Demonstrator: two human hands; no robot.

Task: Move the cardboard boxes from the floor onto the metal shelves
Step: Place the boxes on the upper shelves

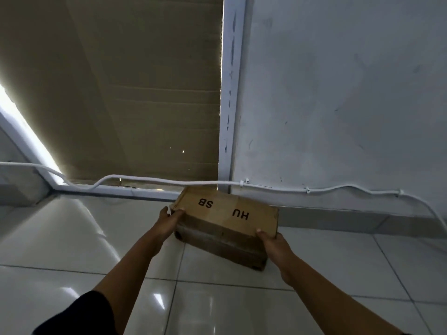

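Observation:
A brown cardboard box (225, 211) with black letters "SB" and "HU" on its top sits on the white tiled floor close to the wall. My left hand (169, 220) grips its left end, thumb on the top edge. My right hand (273, 243) grips its near right corner, thumb on top. The rest of both hands' fingers is hidden behind the box. No metal shelves are in view.
A window with a beige blind (135, 93) in a white frame (229, 105) rises behind the box. A white cable (314, 189) runs along the white wall (350, 93) just above the box. Glossy floor tiles (72, 238) spread to the left and front.

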